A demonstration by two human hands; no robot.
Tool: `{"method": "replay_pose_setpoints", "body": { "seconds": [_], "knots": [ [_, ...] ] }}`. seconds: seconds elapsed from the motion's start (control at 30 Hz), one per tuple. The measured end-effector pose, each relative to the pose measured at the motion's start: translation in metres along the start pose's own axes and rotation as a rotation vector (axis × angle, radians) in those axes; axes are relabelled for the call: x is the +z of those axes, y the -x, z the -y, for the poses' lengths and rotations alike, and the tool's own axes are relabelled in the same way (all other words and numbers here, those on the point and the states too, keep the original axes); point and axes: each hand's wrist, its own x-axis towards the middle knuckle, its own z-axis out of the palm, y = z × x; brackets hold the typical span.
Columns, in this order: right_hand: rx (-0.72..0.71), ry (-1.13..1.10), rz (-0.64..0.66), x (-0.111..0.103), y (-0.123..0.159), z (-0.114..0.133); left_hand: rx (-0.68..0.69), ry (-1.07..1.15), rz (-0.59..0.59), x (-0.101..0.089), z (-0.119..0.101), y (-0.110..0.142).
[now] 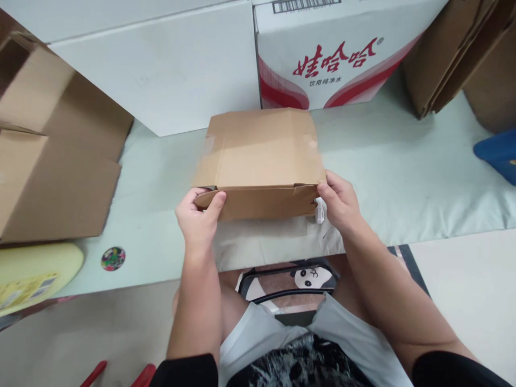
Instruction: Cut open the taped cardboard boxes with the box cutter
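A flattish brown cardboard box (266, 150) lies in front of me on the pale green tabletop, its front flap (262, 203) facing me. My left hand (199, 212) grips the flap's left end, thumb on the outside and fingers behind it. At the right front corner, my right hand (339, 201) holds the box with the thumb near the flap's edge; some of its fingers are hidden behind the side. A small white object (320, 210) shows just below that corner. What the box contains is out of sight.
White cartons (161, 70) stand behind, one with red lettering (338, 59). Open brown boxes (60, 183) are at left, near a yellow bottle-like container (36, 274) and a round colourful disc (113, 258). Folded cardboard (447, 59) and a blue object (500, 153) are at right.
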Motion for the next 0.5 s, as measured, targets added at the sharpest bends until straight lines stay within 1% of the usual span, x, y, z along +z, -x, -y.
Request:
{"method": "replay_pose_setpoints", "body": {
  "seconds": [0.3, 0.5],
  "knots": [
    [0.097, 0.009, -0.044, 0.0009, -0.0004, 0.0023, -0.025, 0.014, 0.034, 0.0031, 0.0024, 0.0011],
    [0.104, -0.017, -0.082, 0.0020, -0.0034, 0.0029, -0.042, 0.011, 0.069, 0.0081, 0.0015, 0.0069]
  ]
}}
